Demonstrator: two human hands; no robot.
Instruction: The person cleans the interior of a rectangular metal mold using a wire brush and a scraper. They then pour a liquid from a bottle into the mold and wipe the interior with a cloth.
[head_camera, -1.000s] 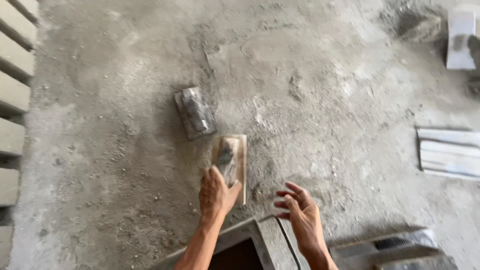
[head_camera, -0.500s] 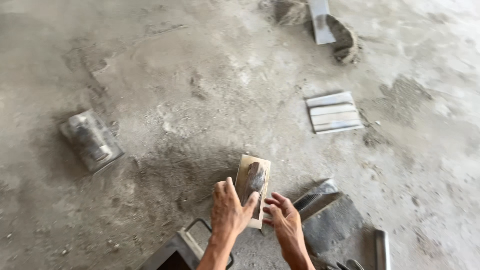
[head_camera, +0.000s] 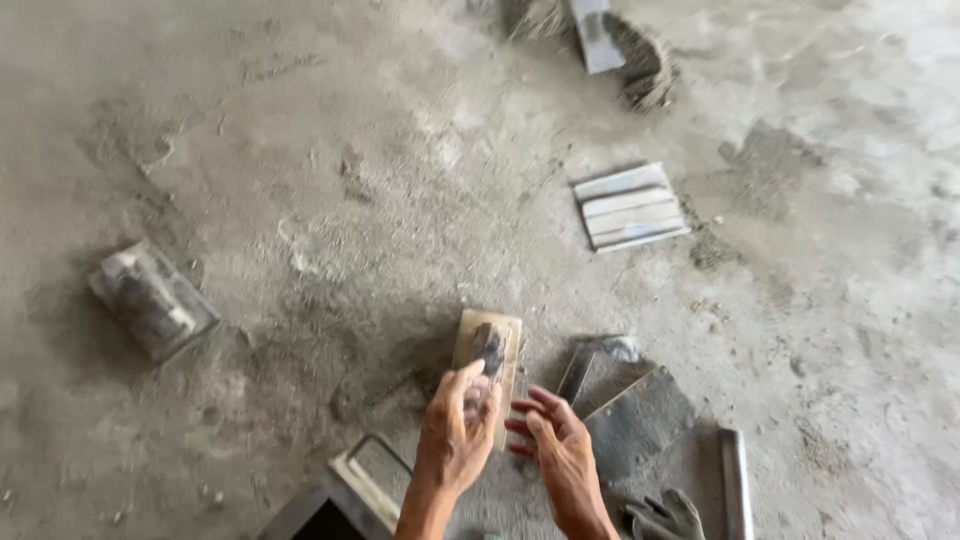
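Note:
A small wooden float (head_camera: 490, 345) with a dark handle lies on the dusty concrete floor (head_camera: 380, 180). My left hand (head_camera: 455, 435) rests on its near end, fingers curled over the handle. My right hand (head_camera: 560, 455) hovers just beside it on the right, fingers spread and holding nothing. A dark flat trowel blade (head_camera: 635, 420) lies on the floor right of my right hand.
A grey mortar-caked float (head_camera: 150, 298) lies at the left. A stack of pale flat strips (head_camera: 630, 207) sits at the upper right. A mortar heap with a white blade (head_camera: 615, 45) is at the top. A metal frame (head_camera: 360, 480), a pipe (head_camera: 735, 485) and gloves (head_camera: 665, 518) lie near the bottom.
The view has swung left to right, so the wooden float and caked float shifted leftward in frame. My right hand came in close beside the wooden float; my left hand stayed on it.

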